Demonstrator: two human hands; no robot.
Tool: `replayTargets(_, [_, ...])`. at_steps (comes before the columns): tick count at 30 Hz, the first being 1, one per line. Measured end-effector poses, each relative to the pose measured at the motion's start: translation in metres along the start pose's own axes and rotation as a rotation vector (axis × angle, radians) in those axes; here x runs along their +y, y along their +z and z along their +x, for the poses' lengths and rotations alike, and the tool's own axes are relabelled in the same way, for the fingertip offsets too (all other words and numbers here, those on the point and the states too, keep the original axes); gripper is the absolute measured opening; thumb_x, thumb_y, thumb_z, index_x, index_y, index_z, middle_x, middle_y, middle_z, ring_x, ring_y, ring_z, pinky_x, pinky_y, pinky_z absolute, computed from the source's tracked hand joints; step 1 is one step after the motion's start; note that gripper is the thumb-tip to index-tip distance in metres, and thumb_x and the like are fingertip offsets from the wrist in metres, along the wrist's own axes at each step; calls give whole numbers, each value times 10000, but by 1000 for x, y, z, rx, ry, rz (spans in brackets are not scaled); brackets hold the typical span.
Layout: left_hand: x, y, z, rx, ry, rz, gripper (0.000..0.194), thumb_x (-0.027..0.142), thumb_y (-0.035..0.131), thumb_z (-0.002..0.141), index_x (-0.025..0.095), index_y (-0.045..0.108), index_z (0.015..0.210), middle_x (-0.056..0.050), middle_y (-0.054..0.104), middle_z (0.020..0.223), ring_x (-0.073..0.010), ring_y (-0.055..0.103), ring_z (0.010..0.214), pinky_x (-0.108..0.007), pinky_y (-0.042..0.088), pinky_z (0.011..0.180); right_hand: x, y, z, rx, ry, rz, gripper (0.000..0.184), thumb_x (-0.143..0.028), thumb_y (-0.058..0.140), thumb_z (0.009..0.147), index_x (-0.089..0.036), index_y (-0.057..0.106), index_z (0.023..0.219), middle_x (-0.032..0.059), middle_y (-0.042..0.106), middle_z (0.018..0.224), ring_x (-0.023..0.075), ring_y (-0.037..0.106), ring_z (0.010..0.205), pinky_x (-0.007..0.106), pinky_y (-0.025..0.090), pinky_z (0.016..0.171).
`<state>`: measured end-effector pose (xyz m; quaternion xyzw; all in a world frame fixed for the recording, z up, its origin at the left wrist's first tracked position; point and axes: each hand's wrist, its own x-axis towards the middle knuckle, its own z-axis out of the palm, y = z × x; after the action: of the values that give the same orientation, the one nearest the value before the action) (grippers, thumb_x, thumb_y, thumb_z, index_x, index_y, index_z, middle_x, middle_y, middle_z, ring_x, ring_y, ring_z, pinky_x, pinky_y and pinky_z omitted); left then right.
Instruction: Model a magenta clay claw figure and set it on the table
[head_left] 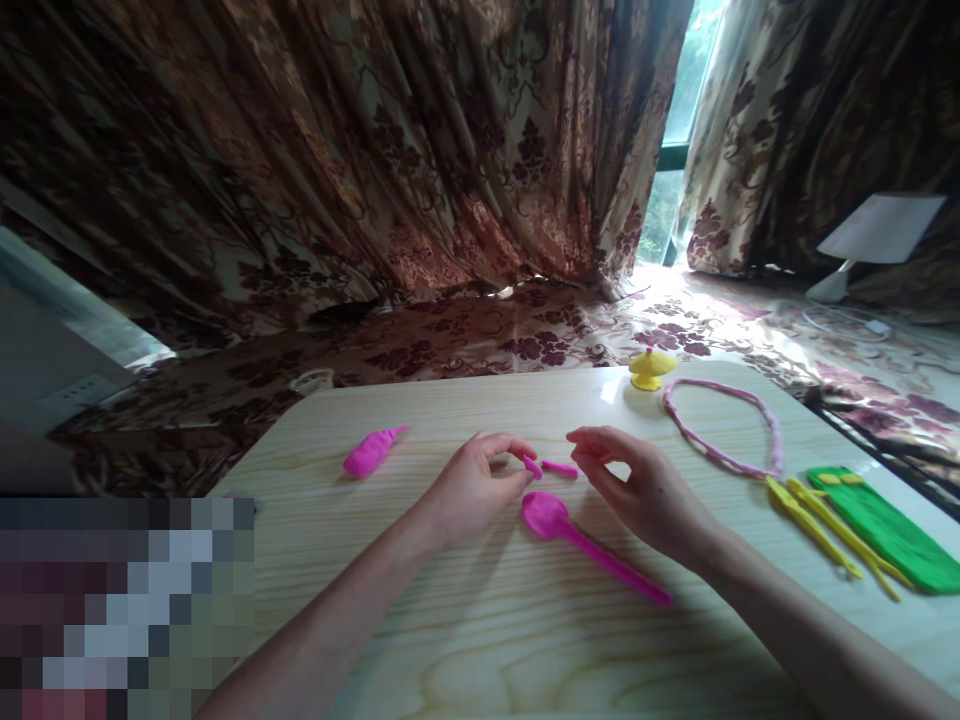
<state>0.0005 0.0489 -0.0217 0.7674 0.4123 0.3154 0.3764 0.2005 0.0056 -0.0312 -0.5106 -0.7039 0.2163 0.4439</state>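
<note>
Between the thumb and index finger of my left hand point(480, 482) is a small bright pink clay piece point(533, 467). A short pink clay roll point(559, 469) lies just beside it, its right end close to my right hand point(637, 485). The right hand is curled, with thumb and fingertips drawn together, and nothing shows between them. On the table below both hands rests a pink clay spoon point(546, 514), its round bowl toward the left hand and its handle slanting to the lower right.
Left on the wood-grain table point(420, 640) is a pointed pink clay lump point(369, 454). At right lie a pale pink twisted ring point(776, 440), yellow clay sticks point(814, 525) and a green slab point(892, 530). Behind stands a yellow clay piece point(651, 366). A lamp point(881, 228) is farther back.
</note>
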Motion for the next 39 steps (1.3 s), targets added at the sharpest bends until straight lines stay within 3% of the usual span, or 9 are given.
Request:
replayTargets(3, [-5,1,5,29,92,74,127,218,621,711,223,701,810,-49,643,885,-224,532,969,-343,376,880,6,-1,1,-18,-16,-94,196,-151,501,830,-191,624,977,40,643,865,158,608,760,283,488,669])
replayTargets(8, [-16,0,8,57,116,101,130,247,615,727,235,710,815,-49,629,909,-222,505,1007,-366,362,928,16,3,2,-27,-45,-257,150,-188,557,803,-195,660,910,46,620,850,170,585,768,291,464,672])
replayTargets(18, [-20,0,6,69,127,66,158,205,566,758,216,696,849,-56,624,930,-200,535,965,-329,396,890,7,9,4,-105,-45,-498,135,-197,549,810,-202,676,855,55,612,825,178,556,780,275,400,673])
replayTargets(26, [-24,-3,3,119,87,16,151,202,544,771,198,693,798,-63,619,952,-196,547,957,-316,409,876,5,18,6,-78,-17,-457,143,-234,507,841,-201,641,801,22,608,744,142,546,657,232,366,583])
replayTargets(33, [-32,-1,4,107,157,117,176,131,542,768,217,679,839,-43,623,910,-185,539,950,-318,407,871,6,34,15,-45,-32,-432,71,-234,530,825,-206,596,830,-5,613,722,128,524,621,214,346,560])
replayTargets(39, [-34,2,4,98,210,168,180,114,559,764,230,678,834,-31,616,892,-176,518,990,-312,397,903,6,32,15,-62,-46,-444,157,-281,504,846,-207,606,753,4,602,715,132,519,622,222,344,572])
